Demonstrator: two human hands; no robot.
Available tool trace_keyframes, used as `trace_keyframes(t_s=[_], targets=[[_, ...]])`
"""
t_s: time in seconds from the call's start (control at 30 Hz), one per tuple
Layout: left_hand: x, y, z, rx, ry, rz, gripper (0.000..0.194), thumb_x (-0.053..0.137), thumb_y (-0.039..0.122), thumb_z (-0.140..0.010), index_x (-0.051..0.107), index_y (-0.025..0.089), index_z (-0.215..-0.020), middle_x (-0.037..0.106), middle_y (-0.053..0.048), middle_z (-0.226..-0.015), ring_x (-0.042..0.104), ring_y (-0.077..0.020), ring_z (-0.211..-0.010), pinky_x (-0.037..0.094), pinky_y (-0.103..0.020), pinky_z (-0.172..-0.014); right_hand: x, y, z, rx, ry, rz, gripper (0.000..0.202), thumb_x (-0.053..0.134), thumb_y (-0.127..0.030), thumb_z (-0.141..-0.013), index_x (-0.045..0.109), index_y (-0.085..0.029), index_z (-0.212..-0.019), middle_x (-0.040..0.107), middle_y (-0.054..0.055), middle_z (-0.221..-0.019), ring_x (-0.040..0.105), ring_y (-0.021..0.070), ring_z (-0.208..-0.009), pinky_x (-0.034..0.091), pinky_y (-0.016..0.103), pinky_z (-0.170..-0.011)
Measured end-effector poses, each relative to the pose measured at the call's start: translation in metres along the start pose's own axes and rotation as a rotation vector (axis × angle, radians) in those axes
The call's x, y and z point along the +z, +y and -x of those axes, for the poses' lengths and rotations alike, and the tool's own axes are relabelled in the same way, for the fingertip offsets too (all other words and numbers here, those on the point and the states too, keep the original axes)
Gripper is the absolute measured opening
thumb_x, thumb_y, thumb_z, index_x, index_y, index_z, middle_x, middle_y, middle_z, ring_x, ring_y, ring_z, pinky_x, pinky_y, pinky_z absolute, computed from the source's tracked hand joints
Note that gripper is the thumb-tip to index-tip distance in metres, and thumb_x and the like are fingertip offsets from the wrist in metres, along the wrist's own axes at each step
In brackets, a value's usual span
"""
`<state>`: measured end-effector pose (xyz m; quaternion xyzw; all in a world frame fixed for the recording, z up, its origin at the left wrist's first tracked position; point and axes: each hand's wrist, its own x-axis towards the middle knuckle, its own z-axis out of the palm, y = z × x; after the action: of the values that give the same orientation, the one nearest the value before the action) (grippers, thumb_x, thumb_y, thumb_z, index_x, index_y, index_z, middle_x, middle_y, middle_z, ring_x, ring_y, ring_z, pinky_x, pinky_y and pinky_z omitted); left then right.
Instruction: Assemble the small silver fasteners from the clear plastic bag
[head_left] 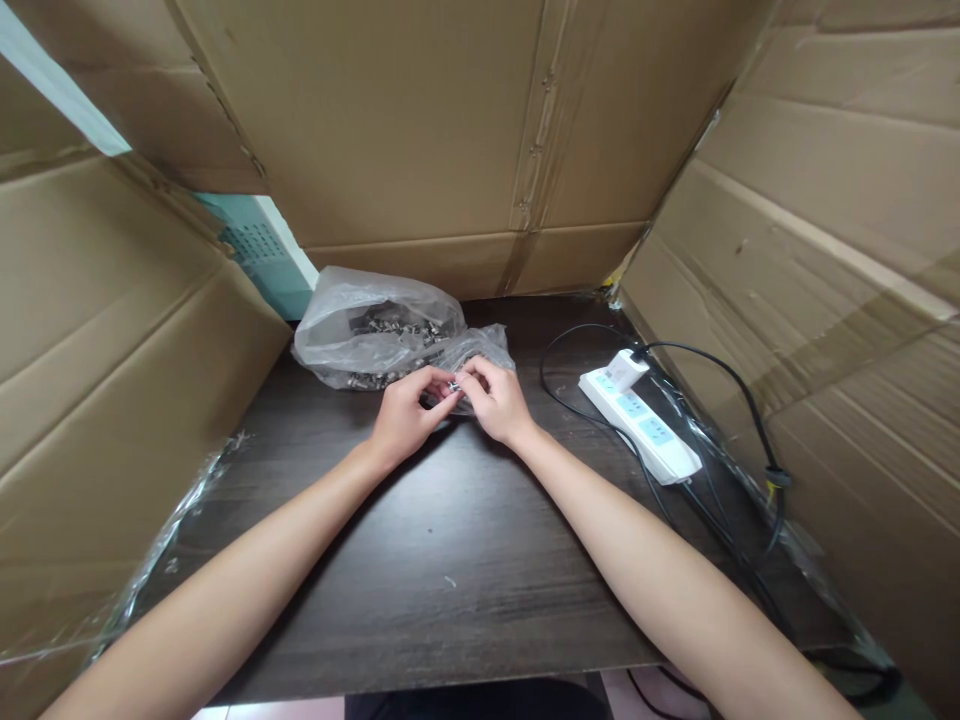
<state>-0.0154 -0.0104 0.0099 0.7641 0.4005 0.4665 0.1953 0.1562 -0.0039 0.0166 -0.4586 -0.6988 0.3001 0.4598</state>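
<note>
My left hand point(411, 412) and my right hand point(495, 398) meet over the dark table, fingertips pinched together. Between them is a small shiny metal piece point(454, 386), too small to name and partly covered by the fingers. Behind my left hand lies an open clear plastic bag point(330, 320) with many small metal parts point(405, 328) inside. A smaller crumpled plastic bag point(491, 343) sits right behind my right hand, partly hidden by it.
A white power strip point(660, 445) with a white plug adapter point(626, 370) lies on the right of the table point(390, 600). Black cables point(739, 375) loop around it. Cardboard walls point(450, 120) enclose the back and both sides.
</note>
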Motion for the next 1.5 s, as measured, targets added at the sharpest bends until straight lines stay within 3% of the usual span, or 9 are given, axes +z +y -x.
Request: trace_keyframes(t_s=[0.17, 0.33, 0.4, 0.57, 0.73, 0.97, 1.17, 1.33, 1.5], targets=[[-0.0002, 0.0001, -0.0005, 0.006, -0.005, 0.007, 0.01, 0.07, 0.023, -0.089, 0.071, 0.018, -0.098, 0.073, -0.001, -0.081, 0.068, -0.0148, -0.071, 0.056, -0.025, -0.069, 0.0002, 0.0031, -0.0013, -0.014, -0.013, -0.05, 0.007, 0.053, -0.026, -0.082, 0.055, -0.022, -0.077, 0.057, -0.002, -0.068, 0.052, 0.0139, -0.063, 0.039, 0.027, -0.062], [0.0001, -0.0013, -0.0002, 0.019, -0.005, 0.007, 0.009, 0.07, 0.021, -0.089, 0.07, 0.018, -0.098, 0.073, -0.001, -0.08, 0.068, -0.0143, -0.07, 0.056, -0.024, -0.069, 0.0023, 0.0022, -0.0012, 0.02, -0.011, 0.082, 0.041, 0.047, -0.044, -0.096, 0.046, -0.022, -0.061, 0.047, -0.002, -0.057, 0.044, 0.013, -0.057, 0.03, 0.029, -0.059], [0.0001, -0.0012, -0.0001, 0.019, -0.008, 0.013, 0.01, 0.07, 0.022, -0.09, 0.07, 0.017, -0.098, 0.073, -0.001, -0.081, 0.068, -0.0142, -0.071, 0.056, -0.024, -0.069, 0.0022, 0.0008, -0.0008, 0.035, -0.009, 0.124, 0.045, 0.044, -0.048, -0.098, 0.046, -0.022, -0.062, 0.047, -0.002, -0.057, 0.044, 0.0132, -0.058, 0.029, 0.029, -0.059], [-0.0005, 0.0004, -0.0005, 0.008, -0.008, 0.006, 0.01, 0.07, 0.023, -0.09, 0.071, 0.018, -0.098, 0.073, -0.001, -0.082, 0.068, -0.0146, -0.072, 0.056, -0.024, -0.07, -0.0003, 0.0007, -0.0008, -0.025, -0.024, 0.049, 0.023, 0.046, -0.034, -0.094, 0.057, -0.021, -0.078, 0.062, 0.001, -0.074, 0.056, 0.0154, -0.071, 0.037, 0.028, -0.068], [-0.0006, -0.0004, -0.0006, 0.012, -0.017, 0.007, 0.01, 0.07, 0.023, -0.089, 0.071, 0.018, -0.098, 0.073, -0.002, -0.081, 0.068, -0.0147, -0.071, 0.056, -0.024, -0.069, -0.0001, 0.0046, -0.0018, -0.043, -0.028, -0.005, 0.01, 0.05, -0.026, -0.083, 0.056, -0.021, -0.076, 0.06, -0.002, -0.069, 0.053, 0.0141, -0.065, 0.038, 0.026, -0.064], [-0.0004, -0.0019, -0.0005, 0.014, -0.019, 0.001, 0.011, 0.069, 0.023, -0.09, 0.071, 0.017, -0.1, 0.073, -0.002, -0.081, 0.068, -0.0144, -0.071, 0.055, -0.024, -0.069, 0.0031, 0.0017, -0.0011, 0.024, -0.008, 0.145, 0.044, 0.044, -0.044, -0.098, 0.046, -0.021, -0.06, 0.05, -0.001, -0.057, 0.045, 0.0133, -0.058, 0.029, 0.029, -0.059], [-0.0006, -0.0007, -0.0007, 0.011, -0.019, -0.002, 0.011, 0.069, 0.024, -0.091, 0.07, 0.017, -0.099, 0.073, -0.002, -0.081, 0.068, -0.0147, -0.071, 0.056, -0.025, -0.069, 0.0005, 0.0031, -0.0008, -0.052, -0.009, 0.04, 0.017, 0.047, -0.029, -0.09, 0.056, -0.022, -0.077, 0.063, 0.001, -0.076, 0.057, 0.0161, -0.073, 0.039, 0.029, -0.07], [-0.0006, -0.0008, -0.0004, 0.014, -0.02, -0.008, 0.012, 0.069, 0.025, -0.091, 0.071, 0.017, -0.099, 0.073, -0.002, -0.081, 0.068, -0.0149, -0.071, 0.056, -0.025, -0.07, -0.0001, 0.0057, -0.0017, -0.056, -0.018, 0.001, 0.008, 0.049, -0.025, -0.081, 0.055, -0.022, -0.077, 0.06, -0.001, -0.071, 0.054, 0.0151, -0.065, 0.038, 0.028, -0.065], [-0.0005, -0.0012, -0.0001, 0.01, -0.024, -0.005, 0.011, 0.069, 0.022, -0.09, 0.071, 0.018, -0.1, 0.073, -0.001, -0.081, 0.068, -0.0144, -0.071, 0.056, -0.024, -0.07, 0.0019, 0.0031, -0.0015, 0.003, -0.029, 0.104, 0.031, 0.047, -0.033, -0.091, 0.045, -0.022, -0.062, 0.05, -0.002, -0.058, 0.045, 0.0132, -0.058, 0.03, 0.028, -0.059]])
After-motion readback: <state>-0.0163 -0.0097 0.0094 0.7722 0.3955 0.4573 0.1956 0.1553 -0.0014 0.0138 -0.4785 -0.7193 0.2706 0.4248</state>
